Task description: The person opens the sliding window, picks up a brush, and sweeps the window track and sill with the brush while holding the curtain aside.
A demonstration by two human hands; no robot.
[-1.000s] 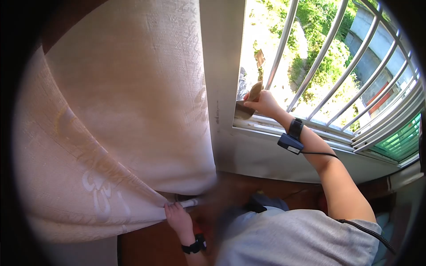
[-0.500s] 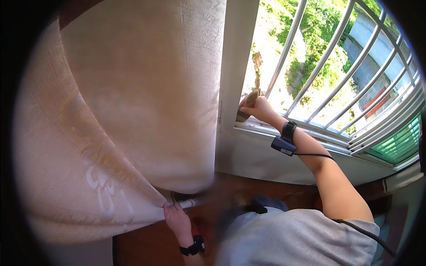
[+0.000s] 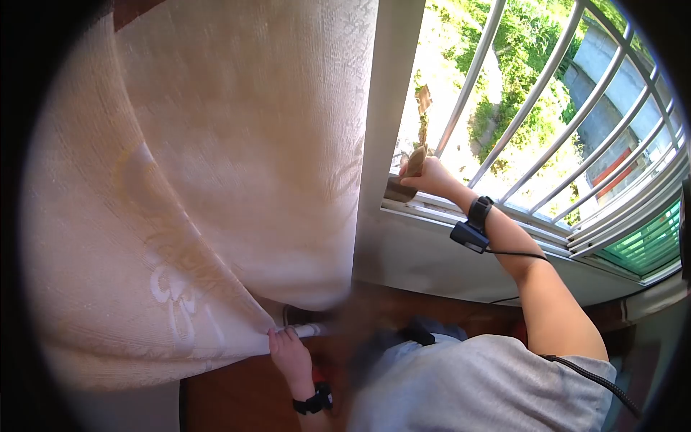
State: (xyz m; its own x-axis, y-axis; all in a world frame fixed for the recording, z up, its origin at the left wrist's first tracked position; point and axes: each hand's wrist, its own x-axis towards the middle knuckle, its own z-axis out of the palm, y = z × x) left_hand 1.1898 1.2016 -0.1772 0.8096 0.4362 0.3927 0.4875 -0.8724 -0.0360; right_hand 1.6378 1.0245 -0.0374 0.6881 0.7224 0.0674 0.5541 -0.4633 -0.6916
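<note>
My left hand (image 3: 291, 354) grips the lower edge of a pale patterned curtain (image 3: 180, 302), which is drawn into folds toward the fingers. Just right of these fingers is the end of a white rod-like piece (image 3: 309, 330). My right hand (image 3: 434, 178) is at the lower left corner of the barred window, its fingers closed on a brownish cloth (image 3: 415, 160). Part of that cloth hangs below the fingers by the frame. Each wrist wears a black band with a small device.
Metal bars (image 3: 529, 104) cross the open window, with greenery outside. Green slatted glass (image 3: 644, 241) stands at the right. A white window sill (image 3: 489, 219) runs under the bars. A brown floor (image 3: 230, 396) shows below, and a black cable runs from the right wrist.
The view has shifted, so the curtain appears farther right. My left hand keeps its hold on the curtain. My right hand still holds the cloth, tilted a little differently, at the window corner.
</note>
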